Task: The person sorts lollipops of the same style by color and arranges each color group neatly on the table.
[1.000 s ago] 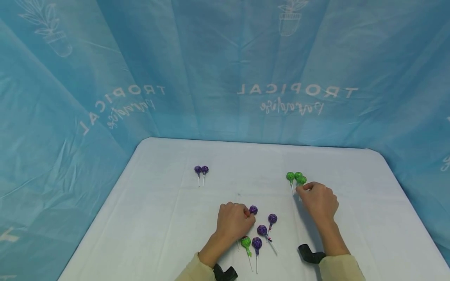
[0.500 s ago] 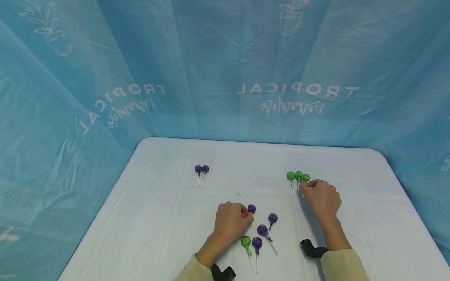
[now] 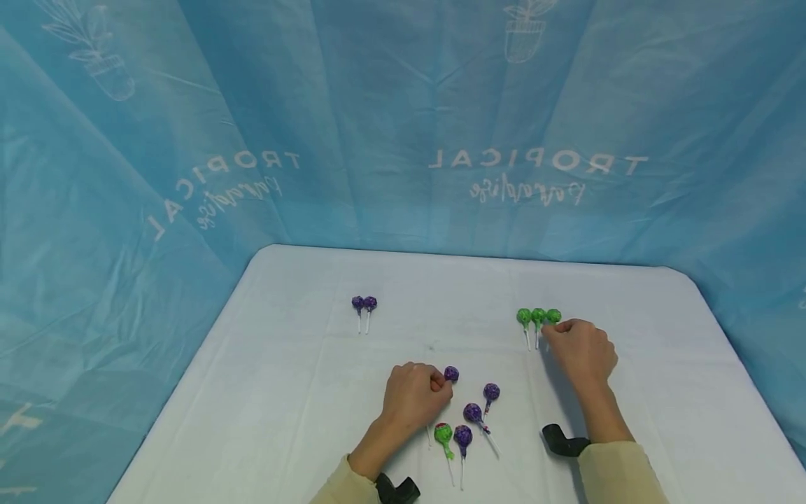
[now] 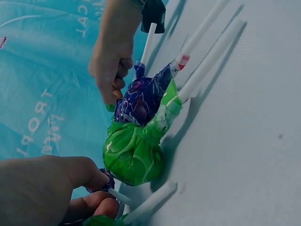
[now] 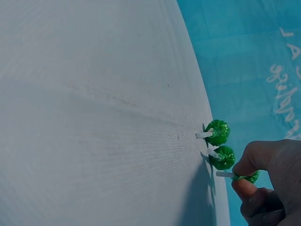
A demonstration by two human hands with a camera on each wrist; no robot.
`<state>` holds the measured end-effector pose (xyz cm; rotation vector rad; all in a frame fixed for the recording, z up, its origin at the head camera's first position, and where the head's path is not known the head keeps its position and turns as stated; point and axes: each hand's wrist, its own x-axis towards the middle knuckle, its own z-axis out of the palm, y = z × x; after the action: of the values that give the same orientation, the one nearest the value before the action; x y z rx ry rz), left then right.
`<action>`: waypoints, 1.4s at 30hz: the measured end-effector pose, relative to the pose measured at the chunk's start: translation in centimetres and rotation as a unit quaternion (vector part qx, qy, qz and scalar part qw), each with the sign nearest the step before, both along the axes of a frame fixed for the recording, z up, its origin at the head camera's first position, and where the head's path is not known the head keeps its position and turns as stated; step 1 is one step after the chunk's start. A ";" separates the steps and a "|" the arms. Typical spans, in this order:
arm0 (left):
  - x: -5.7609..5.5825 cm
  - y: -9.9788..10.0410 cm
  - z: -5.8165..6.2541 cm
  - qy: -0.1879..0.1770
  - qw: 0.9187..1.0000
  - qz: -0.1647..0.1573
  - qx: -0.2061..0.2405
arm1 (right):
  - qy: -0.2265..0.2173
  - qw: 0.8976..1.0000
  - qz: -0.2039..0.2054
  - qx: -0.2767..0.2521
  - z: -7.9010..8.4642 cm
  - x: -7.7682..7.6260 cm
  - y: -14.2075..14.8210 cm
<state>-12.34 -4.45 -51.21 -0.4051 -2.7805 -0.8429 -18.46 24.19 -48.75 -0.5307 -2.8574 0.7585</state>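
At the back left of the table (image 3: pixel 264 406), two purple lollipops (image 3: pixel 370 303) are lying side by side. Mid-table, your left hand (image 3: pixel 412 397) is pinching another purple lollipop (image 3: pixel 451 374). Beside it, a loose green lollipop (image 3: pixel 443 433) and three purple lollipops (image 3: pixel 472 413) are lying. Farther right, your right hand (image 3: pixel 582 351) is pinching a green lollipop (image 3: pixel 553 316) beside two green lollipops (image 3: pixel 538 316).

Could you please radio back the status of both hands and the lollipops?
Right hand pinches a green lollipop, two green neighbours alongside. Left hand pinches a purple lollipop near loose lollipops. No obstruction visible.
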 end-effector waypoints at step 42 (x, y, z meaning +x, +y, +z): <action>-0.5 -2.1 0.0 -0.034 0.990 0.069 0.120 | -0.021 1.000 0.003 -0.007 -1.4 -1.1 0.6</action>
<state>-12.82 -6.53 -51.22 -0.1443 -2.6841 -1.1574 -19.57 24.78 -50.12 -0.5461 -2.8945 0.7793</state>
